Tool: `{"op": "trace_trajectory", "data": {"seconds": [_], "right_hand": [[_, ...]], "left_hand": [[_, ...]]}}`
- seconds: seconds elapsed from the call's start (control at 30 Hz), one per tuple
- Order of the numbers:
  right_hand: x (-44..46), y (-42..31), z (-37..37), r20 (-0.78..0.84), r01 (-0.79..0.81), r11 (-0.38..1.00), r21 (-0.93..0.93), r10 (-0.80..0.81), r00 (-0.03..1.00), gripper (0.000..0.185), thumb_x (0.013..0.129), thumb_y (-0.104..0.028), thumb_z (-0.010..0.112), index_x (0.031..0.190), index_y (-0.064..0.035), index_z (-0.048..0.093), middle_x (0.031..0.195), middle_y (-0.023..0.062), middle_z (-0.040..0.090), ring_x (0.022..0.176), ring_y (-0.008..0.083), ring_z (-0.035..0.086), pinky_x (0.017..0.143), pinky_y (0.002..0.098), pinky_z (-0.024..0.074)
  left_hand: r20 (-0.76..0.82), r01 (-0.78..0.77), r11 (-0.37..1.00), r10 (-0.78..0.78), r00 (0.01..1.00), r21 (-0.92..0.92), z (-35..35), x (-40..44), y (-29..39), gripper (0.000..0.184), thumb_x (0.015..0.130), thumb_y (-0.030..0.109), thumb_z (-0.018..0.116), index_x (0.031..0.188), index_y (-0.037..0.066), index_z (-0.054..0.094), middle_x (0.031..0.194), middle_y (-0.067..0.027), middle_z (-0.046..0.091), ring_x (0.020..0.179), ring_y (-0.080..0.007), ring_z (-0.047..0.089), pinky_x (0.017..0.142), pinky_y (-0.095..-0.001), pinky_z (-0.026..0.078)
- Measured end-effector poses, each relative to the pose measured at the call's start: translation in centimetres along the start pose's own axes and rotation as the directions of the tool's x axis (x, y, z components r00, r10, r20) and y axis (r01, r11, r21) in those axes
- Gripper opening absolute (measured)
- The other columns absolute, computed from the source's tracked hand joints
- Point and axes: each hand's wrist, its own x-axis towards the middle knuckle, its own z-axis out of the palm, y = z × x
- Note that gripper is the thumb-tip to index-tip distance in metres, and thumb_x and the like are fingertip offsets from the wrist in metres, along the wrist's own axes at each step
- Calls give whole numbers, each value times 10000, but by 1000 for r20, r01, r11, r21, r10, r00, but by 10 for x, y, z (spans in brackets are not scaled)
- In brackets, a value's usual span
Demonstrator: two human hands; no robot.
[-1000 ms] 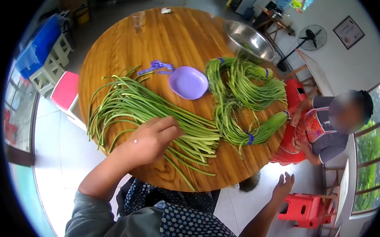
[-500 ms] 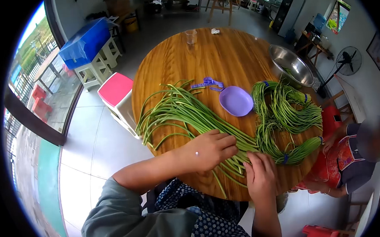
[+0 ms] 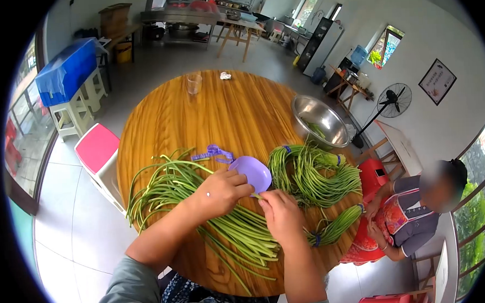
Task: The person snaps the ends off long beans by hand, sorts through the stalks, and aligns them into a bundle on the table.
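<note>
My left hand (image 3: 221, 193) is closed over the loose pile, its fingertips at a short green stem end, a garlic scape by its look (image 3: 256, 196). From the other side my right hand (image 3: 282, 213) pinches the same stem with thumb and fingers. Below and left of both hands spreads a pile of long loose garlic scapes (image 3: 238, 230). A shallow purple bowl (image 3: 258, 175) sits just beyond my fingers, partly covered by my left hand. Crumpled purple tape (image 3: 214, 151) lies left of the bowl. Coiled, tied garlic scapes (image 3: 315, 172) and a smaller tied bundle (image 3: 340, 226) lie to the right.
A steel basin (image 3: 319, 121) with some green pieces stands at the round wooden table's (image 3: 219, 114) far right. A clear cup (image 3: 194, 84) and crumpled white paper (image 3: 225, 75) are at the back. Another person (image 3: 413, 209) sits at the right; a pink-topped stool (image 3: 97, 148) stands left.
The head view has tilted up and shifted right. My hands have moved off the lower stems towards the purple bowl and now meet at a single stem end.
</note>
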Motion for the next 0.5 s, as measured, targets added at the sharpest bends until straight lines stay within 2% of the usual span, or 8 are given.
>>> {"op": "trace_trajectory", "data": {"seconds": [0.07,0.13,0.17,0.3,0.37,0.4,0.47,0.5], "right_hand": [[-6,1,16,-19,-32,999,-12,32,999,142,923,-92,650,1056,-40,649,947,139,665,879,363,638,763,437,506],[-17,2,30,-62,-56,998,-22,55,997,106,905,-76,634,1009,-58,639,929,123,650,832,362,623,731,470,492],[-22,3,38,-62,-57,998,-17,56,997,95,905,-67,625,998,-51,634,920,138,645,829,373,621,722,475,492],[-44,18,43,58,-116,993,-26,117,991,93,892,4,608,985,-6,607,886,216,617,820,436,606,708,495,477],[-49,31,51,48,-113,993,-33,114,992,113,906,-2,589,1016,17,601,892,257,603,844,471,589,719,521,461],[-42,17,42,47,-146,989,27,145,988,134,939,-20,557,1057,33,591,924,279,607,865,481,594,716,513,465],[-42,11,38,64,-190,976,102,184,981,163,960,-18,515,1100,42,574,948,305,597,882,505,582,718,503,471],[-48,24,42,108,-187,974,125,174,979,163,960,-18,515,1100,42,574,948,305,597,882,505,582,718,503,471]], "left_hand": [[-5,20,1000,-20,1000,11,2,-3,2,157,761,115,687,916,111,659,836,-59,590,798,-273,602,712,-395,463],[102,130,991,-129,986,-9,-4,-6,14,147,798,162,647,940,134,672,848,-50,597,815,-259,620,704,-379,471],[34,100,994,-98,995,-46,7,-13,17,154,798,179,644,943,141,681,853,-44,601,823,-252,622,704,-379,474],[145,142,987,-152,978,75,28,-25,21,359,779,205,601,1128,159,678,981,-39,636,923,-225,628,757,-370,472],[97,139,987,-147,984,84,38,-25,19,228,781,220,594,989,130,625,945,-46,586,899,-237,610,762,-373,459],[63,140,988,-144,988,65,43,-25,19,201,781,218,593,952,114,609,935,-48,574,900,-245,605,772,-376,456],[65,197,980,-199,978,36,39,-24,23,228,778,223,600,971,104,616,928,-48,582,900,-247,602,782,-388,456],[25,146,989,-147,989,28,48,-23,21,237,774,229,605,973,101,620,928,-49,589,900,-247,603,781,-393,457]]}}
